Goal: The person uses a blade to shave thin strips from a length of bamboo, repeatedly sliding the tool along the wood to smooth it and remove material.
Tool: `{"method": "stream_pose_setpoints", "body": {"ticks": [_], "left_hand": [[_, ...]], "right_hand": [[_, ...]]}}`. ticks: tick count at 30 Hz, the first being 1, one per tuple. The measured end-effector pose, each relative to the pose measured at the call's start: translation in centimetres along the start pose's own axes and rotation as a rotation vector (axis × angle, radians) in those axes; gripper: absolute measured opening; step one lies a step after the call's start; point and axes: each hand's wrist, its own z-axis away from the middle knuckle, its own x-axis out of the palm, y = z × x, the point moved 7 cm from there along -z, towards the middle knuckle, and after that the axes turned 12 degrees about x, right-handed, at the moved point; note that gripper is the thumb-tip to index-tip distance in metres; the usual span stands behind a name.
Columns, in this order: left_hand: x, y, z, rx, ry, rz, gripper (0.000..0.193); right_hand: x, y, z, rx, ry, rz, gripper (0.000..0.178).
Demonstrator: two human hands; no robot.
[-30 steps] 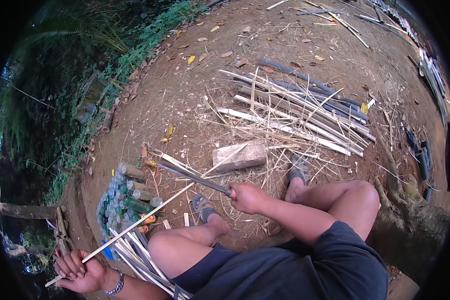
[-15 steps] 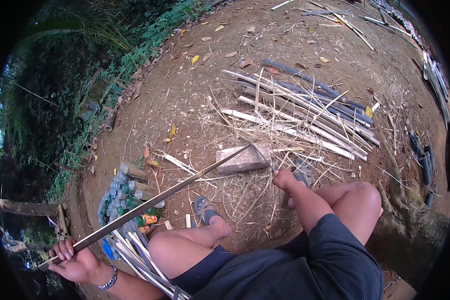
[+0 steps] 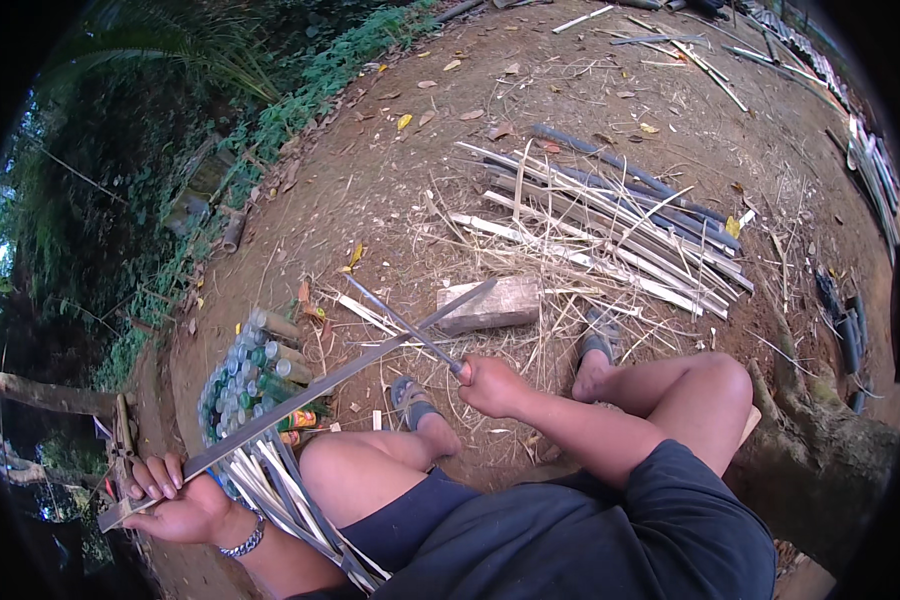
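Note:
A long, flat bamboo strip (image 3: 315, 390) slants from the lower left up toward the middle. Its near end lies in my left hand (image 3: 195, 507), with the thumb below and the fingers curled over it. My right hand (image 3: 492, 387) is closed round the handle of a narrow-bladed knife (image 3: 395, 314). The blade points up and left and crosses the strip near its far end; I cannot tell whether they touch. That end of the strip reaches over a squared wooden block (image 3: 490, 308) on the ground. More thin split strips (image 3: 288, 490) lie beside my left leg.
A heap of split bamboo (image 3: 610, 240) with dark-skinned pieces lies beyond the block, amid shavings. Glass bottles (image 3: 255, 375) stand packed together at the left. A tree trunk (image 3: 815, 450) rises close on the right. Green plants (image 3: 270, 120) border the dirt ground.
My right hand has swung left and nearer from beside the block. The knife blade now crosses the strip instead of meeting its tip. My left hand has shifted slightly right, still holding the strip.

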Motion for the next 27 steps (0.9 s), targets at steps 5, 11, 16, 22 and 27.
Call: {"method": "stream_pose_setpoints", "body": {"ticks": [5, 11, 16, 22, 27], "left_hand": [[-0.4, 2.3, 0.7, 0.093, 0.100, -0.120, 0.047], [0.5, 2.5, 1.2, 0.132, 0.209, -0.242, 0.040], [1.0, 2.9, 1.0, 0.168, 0.303, -0.296, 0.043], [1.5, 2.6, 1.6, 0.289, 0.396, -0.367, 0.043], [2.2, 2.2, 1.3, 0.215, 0.247, -0.206, 0.043]], "right_hand": [[2.1, -6.8, 6.5, -0.237, -0.136, 0.055, 0.020], [3.3, -6.5, 5.7, -0.225, -0.060, 0.066, 0.022], [2.0, 3.5, -1.1, 0.110, 0.062, 0.132, 0.027], [0.0, 3.2, -0.4, 0.125, 0.073, 0.058, 0.026], [2.0, -9.8, 6.9, -0.278, -0.051, -0.043, 0.023]]}}
